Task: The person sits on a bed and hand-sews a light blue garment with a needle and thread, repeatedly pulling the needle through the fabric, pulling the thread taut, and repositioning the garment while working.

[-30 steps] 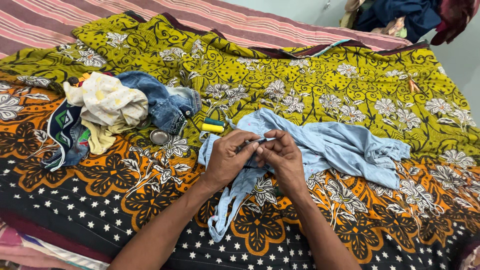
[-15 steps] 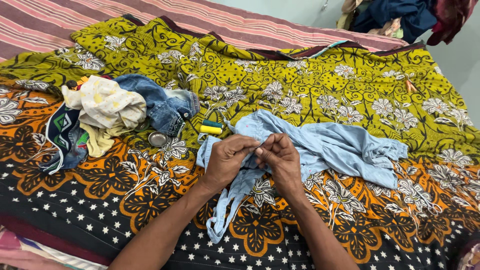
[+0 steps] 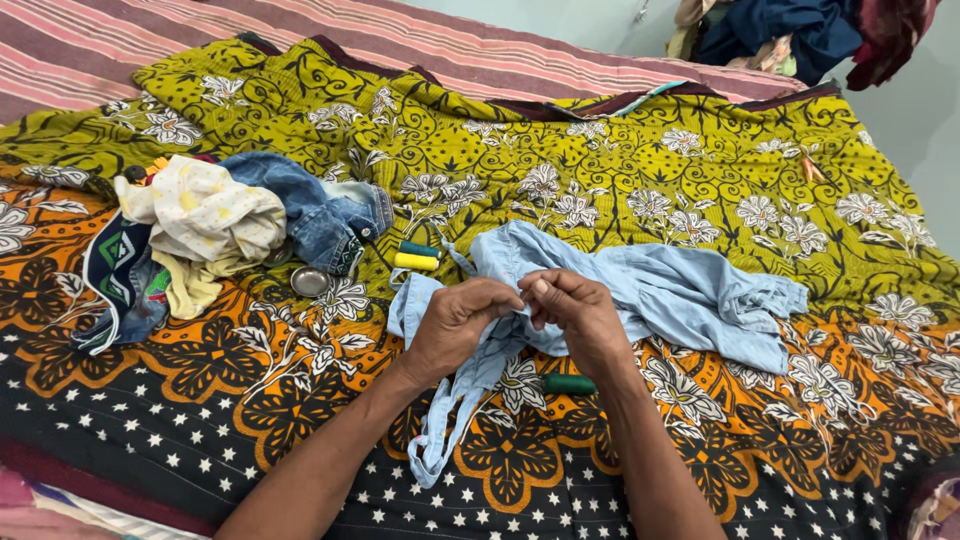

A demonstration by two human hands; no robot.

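Observation:
A light blue garment (image 3: 660, 295) lies spread on a patterned bedspread (image 3: 600, 160). My left hand (image 3: 455, 322) and my right hand (image 3: 580, 315) meet over its near edge, fingertips pinched together on something too small to make out, with blue cloth bunched under them. A green thread spool (image 3: 568, 384) lies under my right wrist. Two more spools, one yellow (image 3: 415, 262) and one teal (image 3: 420, 249), rest just left of the garment.
A heap of clothes, with a cream printed cloth (image 3: 205, 215) and denim jeans (image 3: 320, 205), sits at the left. A small round metal tin (image 3: 309, 281) lies beside it. More clothes hang at the top right (image 3: 800, 30).
My hands stay pinched together over the blue garment; the view has shifted slightly, and the green spool now shows below my right wrist.

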